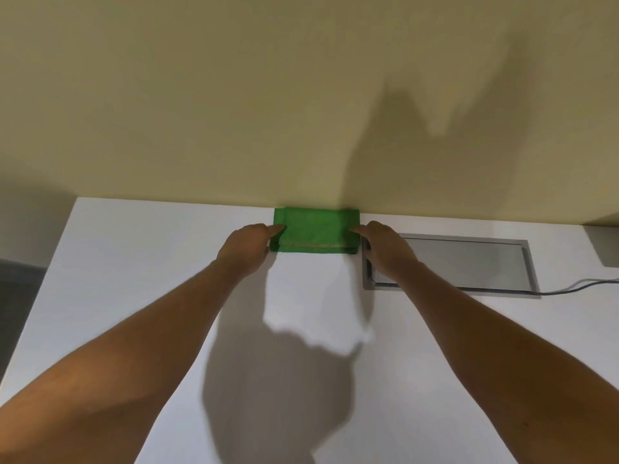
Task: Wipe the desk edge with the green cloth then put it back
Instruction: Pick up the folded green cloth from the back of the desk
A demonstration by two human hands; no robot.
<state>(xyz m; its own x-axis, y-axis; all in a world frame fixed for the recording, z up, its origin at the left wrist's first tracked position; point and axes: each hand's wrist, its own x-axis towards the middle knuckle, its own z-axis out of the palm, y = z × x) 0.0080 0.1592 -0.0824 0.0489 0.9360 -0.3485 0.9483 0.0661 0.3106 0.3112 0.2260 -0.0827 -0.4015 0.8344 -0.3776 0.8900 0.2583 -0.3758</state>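
A folded green cloth (316,231) lies flat on the white desk (140,262), pushed up against the yellowish wall at the desk's far edge. My left hand (248,244) holds the cloth's left end, fingers pinched on its corner. My right hand (385,247) holds the cloth's right end the same way. Both forearms stretch out across the desk toward the wall.
A grey metal cable hatch (469,262) is set into the desk just right of the cloth, partly under my right hand. A grey cable (576,286) runs off to the right. The desk's left edge (50,272) drops to a dark floor.
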